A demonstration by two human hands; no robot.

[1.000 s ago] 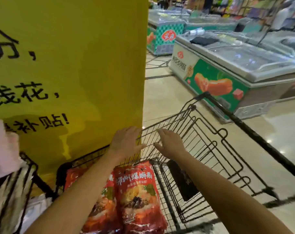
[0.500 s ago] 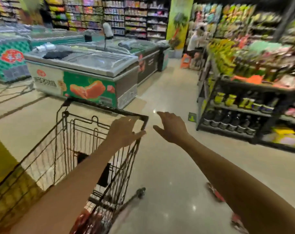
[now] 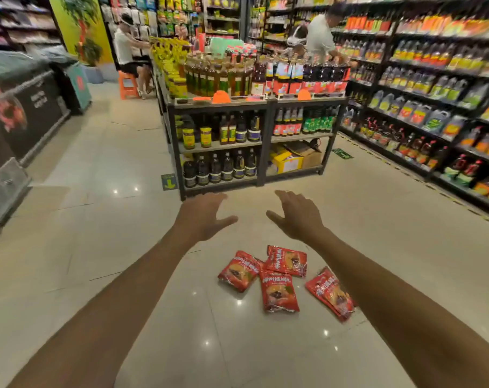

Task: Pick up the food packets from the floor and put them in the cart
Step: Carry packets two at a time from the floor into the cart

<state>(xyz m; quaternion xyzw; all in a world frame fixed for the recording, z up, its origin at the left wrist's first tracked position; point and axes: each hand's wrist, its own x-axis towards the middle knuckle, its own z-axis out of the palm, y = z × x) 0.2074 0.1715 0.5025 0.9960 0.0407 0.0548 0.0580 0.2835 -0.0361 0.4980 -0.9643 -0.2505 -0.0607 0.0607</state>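
Both arms reach forward over the glossy beige tiled floor (image 3: 98, 219). The left hand (image 3: 201, 217) and the right hand (image 3: 299, 217) hover side by side in the middle of the frame, palms down. Their fingers are spread and relaxed, and neither hand holds or touches anything.

Four red plastic food packets (image 3: 278, 292) lie flat on the floor in the lower centre, below and between the two hands. Three are clustered with their edges touching or overlapping. The fourth lies just to the right, partly hidden behind the right forearm.

Half a second ago the black wire cart filled the lower left of the frame, with the left hand over its rim. Now the cart is out of view. The packets were then only slivers of red at the lower right edge, and now they show almost whole.

The black metal shelf unit of bottles and jars (image 3: 251, 135) stood at the right edge and now stands in the upper centre, beyond the hands. The chest freezer (image 3: 22, 113) now sits at the left edge. A person seated on an orange stool (image 3: 127, 85) shows at upper left. Another person (image 3: 320, 35) stands at the tall wall shelving (image 3: 433, 93) at upper right.
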